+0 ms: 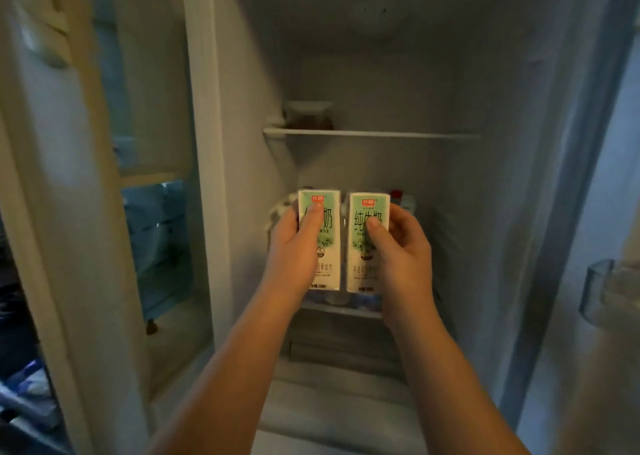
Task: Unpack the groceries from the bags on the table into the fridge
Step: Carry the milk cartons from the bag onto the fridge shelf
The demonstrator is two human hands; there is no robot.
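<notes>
— What writing can be read?
— On the right milk carton (362, 274), a red "光明" logo and green "纯牛奶". On the left milk carton (329, 247), the same logo, "奶" and "MILK". The small print is blurred.

Bare left forearm (235, 368) and left hand (294, 250), bare right forearm (443, 368) and right hand (405, 257), thumbnails short.

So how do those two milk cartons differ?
The left carton sits in the left hand, the right carton in the right hand. The thumb on the left carton reaches its red logo, hiding lettering; on the right carton it sits lower, lettering readable. Both upright, same green-and-white design.
</notes>
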